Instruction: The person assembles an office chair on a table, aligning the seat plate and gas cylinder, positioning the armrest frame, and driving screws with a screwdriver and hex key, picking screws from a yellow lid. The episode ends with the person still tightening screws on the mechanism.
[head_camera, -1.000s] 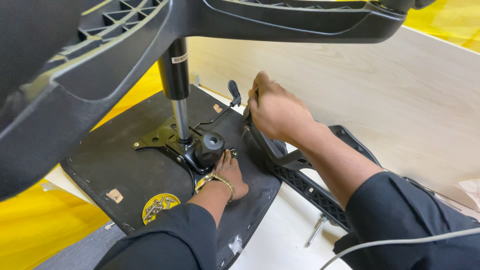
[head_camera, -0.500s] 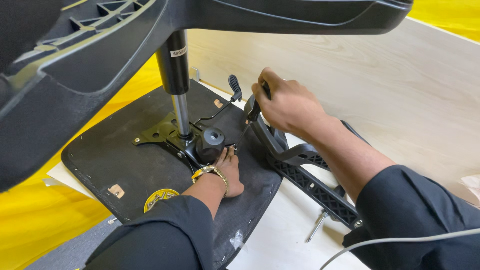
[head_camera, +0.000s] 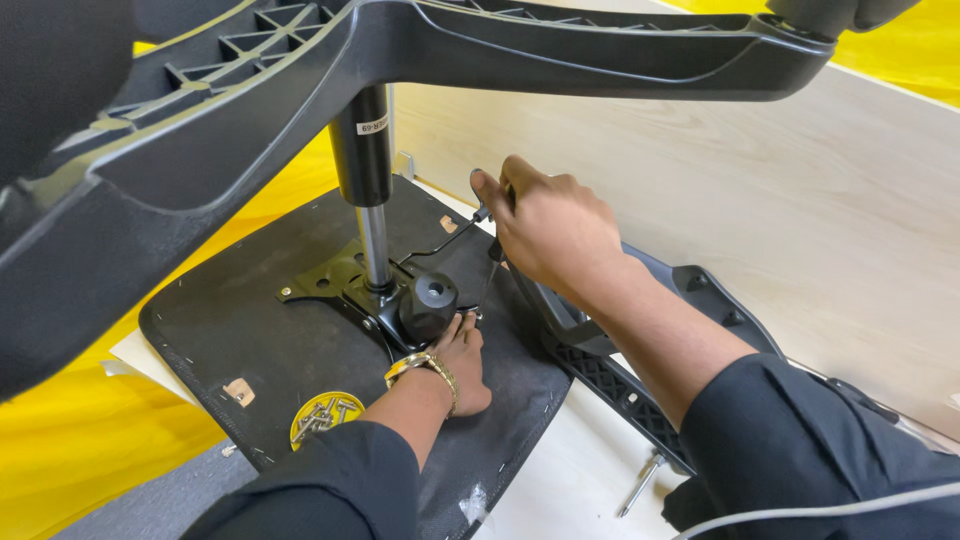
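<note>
An upturned black chair seat (head_camera: 250, 340) lies on the board, with a metal mechanism plate (head_camera: 325, 280), a black knob (head_camera: 430, 298) and a gas cylinder (head_camera: 362, 160) rising from it. My right hand (head_camera: 550, 235) grips the top of a thin dark metal tool (head_camera: 483, 285) that stands nearly upright beside the knob. My left hand (head_camera: 462, 360), with a gold bracelet on the wrist, rests on the seat. Its fingertips are pinched at the tool's lower end, right by the knob. What lies under the fingertips is hidden.
The black star base (head_camera: 560, 50) of the chair spans overhead. A black armrest (head_camera: 610, 385) lies under my right forearm. A yellow lid (head_camera: 322, 418) with several screws sits on the seat. A loose bolt (head_camera: 637, 487) and a pale wooden panel (head_camera: 760, 190) are to the right.
My right hand has shifted slightly and turned, so the tool's shaft now shows below it. My left hand has stayed by the knob.
</note>
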